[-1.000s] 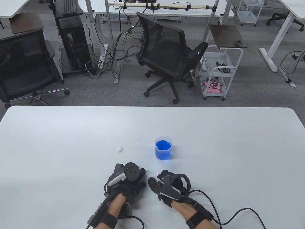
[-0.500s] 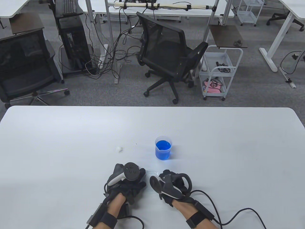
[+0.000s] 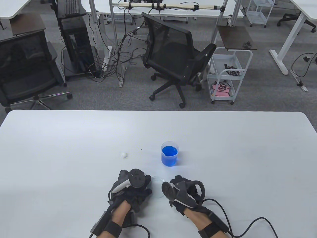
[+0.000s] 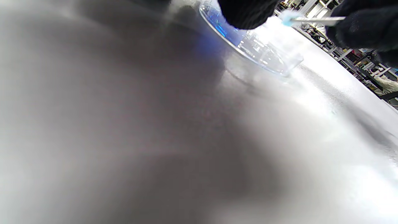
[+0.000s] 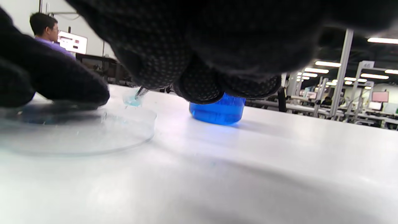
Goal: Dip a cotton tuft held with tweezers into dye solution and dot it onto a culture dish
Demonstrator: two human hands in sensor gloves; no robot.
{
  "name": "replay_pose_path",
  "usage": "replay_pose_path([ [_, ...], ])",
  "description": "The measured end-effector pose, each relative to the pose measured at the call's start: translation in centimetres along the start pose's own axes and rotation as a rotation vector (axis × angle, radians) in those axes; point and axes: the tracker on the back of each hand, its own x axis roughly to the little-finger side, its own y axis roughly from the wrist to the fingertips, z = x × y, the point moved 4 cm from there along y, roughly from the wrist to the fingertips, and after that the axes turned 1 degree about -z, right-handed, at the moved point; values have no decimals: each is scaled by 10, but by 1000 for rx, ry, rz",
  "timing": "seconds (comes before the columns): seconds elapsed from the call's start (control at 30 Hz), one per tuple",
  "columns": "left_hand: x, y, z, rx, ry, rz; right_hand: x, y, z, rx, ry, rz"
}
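Nearby: blue beaker (image 3: 170, 153) beyond dish (image 3: 157, 183); spare tuft (image 3: 123, 155) left. Right hand (image 3: 184, 194) pinches tweezers (image 4: 317, 20); left hand (image 3: 132, 189) grip unclear.

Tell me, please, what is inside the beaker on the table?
The beaker holds bright blue liquid, filling most of it. Whether anything lies beneath the surface cannot be seen.

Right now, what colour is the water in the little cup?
Bright blue dye solution in the beaker; the table view shows it best.

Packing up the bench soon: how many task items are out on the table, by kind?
Beakers of blue dye: 1
Culture dishes: 1
Tweezers: 1
Cotton tufts: 2, dyed one in tweezers, white one loose
Total: 5
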Motion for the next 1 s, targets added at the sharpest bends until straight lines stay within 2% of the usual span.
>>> replay_pose_path([
  [0.17,0,0,0,-3,3,1,-5,2,-11,-28,-34,16],
  [0.33,0,0,0,-3,6,-3,-6,3,-10,-18,-33,19],
  [0.53,1,0,0,-2,2,-3,2,-6,17,51,36,-3],
  [0.6,1,0,0,-2,1,-3,1,-9,19,58,39,4],
  [0.8,1,0,0,-3,1,-3,-10,-7,-6,-24,-9,39],
  [1.0,1,0,0,-3,1,-3,-11,-6,-9,-33,-13,43],
])
